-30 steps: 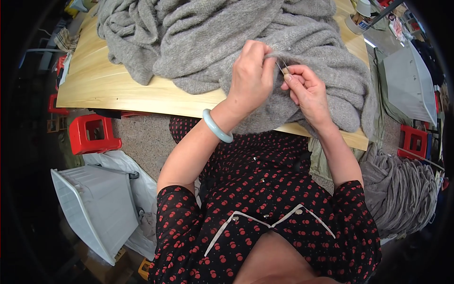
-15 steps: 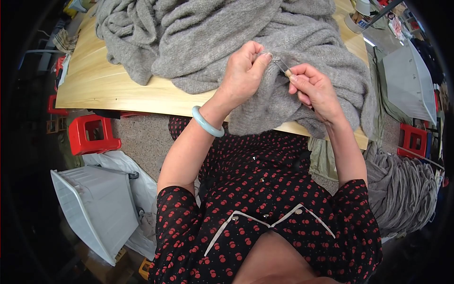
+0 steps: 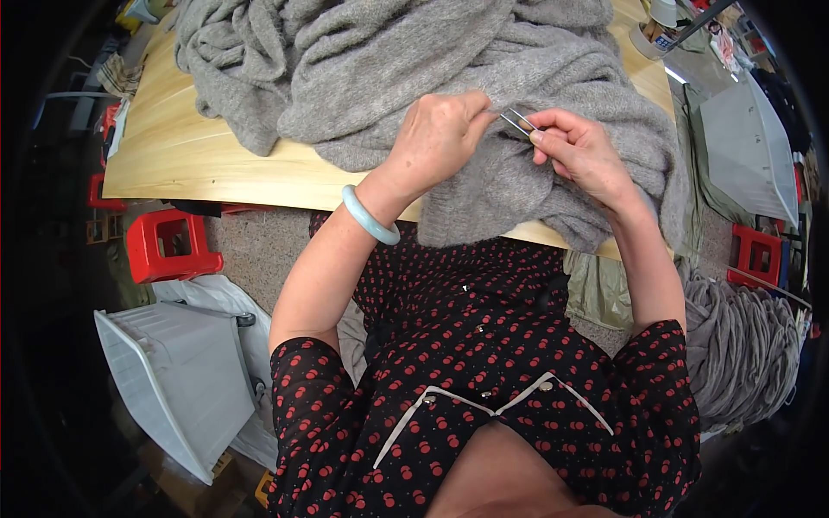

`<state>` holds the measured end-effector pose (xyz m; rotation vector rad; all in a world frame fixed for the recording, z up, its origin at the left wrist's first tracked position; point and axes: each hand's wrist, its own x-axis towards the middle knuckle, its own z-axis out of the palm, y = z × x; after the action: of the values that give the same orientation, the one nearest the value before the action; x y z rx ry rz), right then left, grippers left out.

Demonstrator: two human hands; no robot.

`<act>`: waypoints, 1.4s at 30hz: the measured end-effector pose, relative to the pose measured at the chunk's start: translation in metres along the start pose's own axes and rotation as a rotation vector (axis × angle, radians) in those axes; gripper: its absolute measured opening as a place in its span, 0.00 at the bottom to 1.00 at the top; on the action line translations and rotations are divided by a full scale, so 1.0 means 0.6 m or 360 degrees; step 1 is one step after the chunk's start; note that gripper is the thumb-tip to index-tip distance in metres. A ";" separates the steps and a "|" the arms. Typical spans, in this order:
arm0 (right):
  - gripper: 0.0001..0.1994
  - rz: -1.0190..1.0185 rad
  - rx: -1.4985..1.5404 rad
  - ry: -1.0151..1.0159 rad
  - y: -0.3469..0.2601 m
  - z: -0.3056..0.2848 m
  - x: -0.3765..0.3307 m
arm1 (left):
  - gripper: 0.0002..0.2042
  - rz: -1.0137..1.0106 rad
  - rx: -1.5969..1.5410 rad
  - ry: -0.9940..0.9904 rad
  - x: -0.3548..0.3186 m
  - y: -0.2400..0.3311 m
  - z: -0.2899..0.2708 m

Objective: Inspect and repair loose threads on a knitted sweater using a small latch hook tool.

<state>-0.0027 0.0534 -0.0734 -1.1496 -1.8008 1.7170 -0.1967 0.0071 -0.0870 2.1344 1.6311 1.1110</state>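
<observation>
A heap of grey knitted fabric [image 3: 380, 78] covers much of the wooden table and droops over its near edge. My right hand [image 3: 583, 155] pinches a small two-pronged metal tool [image 3: 518, 122] between thumb and fingers. Its thin prongs point left, just above the knit. Close to the prong tips, my left hand [image 3: 440, 134] is closed in a pinch over the fabric. Whatever lies between its fingertips is too small to make out. On the left wrist sits a pale blue-green bangle [image 3: 370, 216].
Bare wood of the table [image 3: 164, 155] shows at the left. Below stand a red stool [image 3: 173, 246] and a tipped grey plastic bin [image 3: 186, 371]. At the right are another bin [image 3: 747, 147], a red stool [image 3: 756, 250] and a grey knit pile [image 3: 738, 354]. A round container [image 3: 652, 41] stands far right.
My left hand has drawn back slightly left and down from the knit. My right hand has shifted a little right, and the tool's prongs now show more fully.
</observation>
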 end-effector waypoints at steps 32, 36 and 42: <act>0.09 0.0013 -0.0369 -0.0204 -0.006 -0.019 0.015 | 0.07 0.0087 -0.0111 0.0111 -0.003 -0.004 0.020; 0.09 -0.0072 -0.0444 -0.0172 -0.008 -0.014 0.009 | 0.09 -0.0052 -0.0004 0.0049 0.004 0.001 0.024; 0.07 -0.0167 -0.0443 0.0023 0.017 0.000 0.003 | 0.09 -0.0150 0.0057 0.0198 0.007 0.014 0.037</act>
<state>-0.0009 0.0540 -0.0836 -1.1458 -2.1009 1.4281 -0.1752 0.0136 -0.0956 2.0228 1.7990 1.2161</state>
